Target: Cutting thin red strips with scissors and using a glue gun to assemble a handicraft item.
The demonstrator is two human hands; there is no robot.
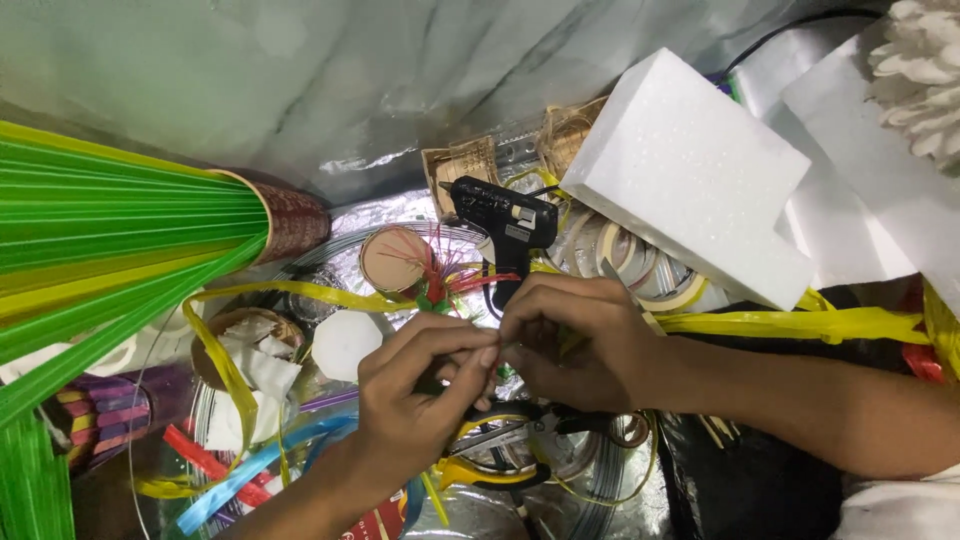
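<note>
My left hand [420,385] and my right hand [580,340] meet fingertip to fingertip at the middle of the view, pinching something small between them; what it is stays hidden behind the fingers. Just behind the hands lies a black glue gun [505,225]. A small piece with red spikes and green leaves [440,280] sits beside a round cardboard disc [392,258]. Scissors with yellow handles [500,465] lie under my hands.
A white foam block [690,180] lies at the back right over rolls of tape [625,260]. A fan of green and yellow strips [100,250] fills the left. Yellow ribbon [800,322], blue and red strips [225,475], a white disc [345,345] and wire coils litter the foil-covered surface.
</note>
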